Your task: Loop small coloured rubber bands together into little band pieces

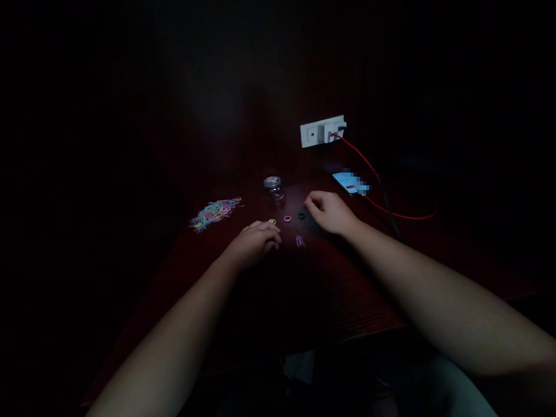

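Note:
My right hand (329, 212) is closed in a pinch just above the table, right of a small dark green hair tie (302, 216). Whatever its fingertips may hold is too small to make out. My left hand (256, 242) is curled low over the table, fingers bent together, with a tiny pale spot at the tips that I cannot name. A yellow hair tie (271, 222) shows just behind its knuckles, partly covered. Between the hands lie a pink hair tie (287, 219) and a small bunch of purple elastic bands (300, 240).
A mixed heap of colourful hair ties and bands (216, 214) lies at the left. Behind the hands stands a clear lidded jar (273, 187). A lit phone (350, 183) rests at the back right, its red cable (362, 152) running to a wall socket (311, 134). The surroundings are dark.

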### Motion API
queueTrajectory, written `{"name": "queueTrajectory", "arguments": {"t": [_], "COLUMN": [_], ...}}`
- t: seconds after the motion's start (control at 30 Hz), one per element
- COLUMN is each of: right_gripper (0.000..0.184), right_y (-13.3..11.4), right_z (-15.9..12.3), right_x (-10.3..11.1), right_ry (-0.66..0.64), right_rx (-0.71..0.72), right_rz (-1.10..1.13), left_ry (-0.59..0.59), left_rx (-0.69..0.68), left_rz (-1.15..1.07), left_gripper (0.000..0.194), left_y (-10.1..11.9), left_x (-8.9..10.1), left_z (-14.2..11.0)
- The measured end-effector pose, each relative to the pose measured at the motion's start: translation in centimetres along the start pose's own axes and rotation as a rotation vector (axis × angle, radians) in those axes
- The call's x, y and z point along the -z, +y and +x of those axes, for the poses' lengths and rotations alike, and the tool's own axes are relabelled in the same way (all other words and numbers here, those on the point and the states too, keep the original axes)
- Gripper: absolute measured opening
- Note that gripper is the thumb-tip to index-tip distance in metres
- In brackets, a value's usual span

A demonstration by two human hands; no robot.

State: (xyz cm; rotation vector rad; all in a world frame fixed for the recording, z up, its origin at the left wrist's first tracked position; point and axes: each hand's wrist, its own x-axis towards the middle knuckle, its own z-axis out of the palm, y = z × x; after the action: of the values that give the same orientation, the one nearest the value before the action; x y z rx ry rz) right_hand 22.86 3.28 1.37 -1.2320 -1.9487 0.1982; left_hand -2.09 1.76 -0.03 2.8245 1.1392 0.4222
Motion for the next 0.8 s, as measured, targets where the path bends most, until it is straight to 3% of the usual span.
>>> {"name": "queueTrajectory", "arguments": {"t": [0.13,0.4,0.67,0.8], "right_gripper": [0.021,0.022,0.021,0.022], "right_y": [0.0,0.09,0.11,0.05], "right_z": [0.05,0.02,-0.01,-0.02], "right_x": [-0.01,-0.08,-0.09,-0.1], "right_ry": [-0.006,-0.008,-0.013,-0.016], "right_rx": [-0.002,-0.018,-0.013,-0.004], "right_rz": [0.001,0.009,0.01,0.004], "left_ry": [-0.019,-0.029,-0.018,-0.029], "left_rx": [-0.041,-0.033,-0.04,-0.045], "left_rz": [-0.02,0.031,0.001,-0.005], "left_gripper": [0.058,0.029,0.042,0.023], "left_y": [0.07,-0.17,-0.16,-0.31], "left_x": [0.01,0.24,0.27,0.36], "left_z": [0.08,0.32,-0.13,-0.14]}}
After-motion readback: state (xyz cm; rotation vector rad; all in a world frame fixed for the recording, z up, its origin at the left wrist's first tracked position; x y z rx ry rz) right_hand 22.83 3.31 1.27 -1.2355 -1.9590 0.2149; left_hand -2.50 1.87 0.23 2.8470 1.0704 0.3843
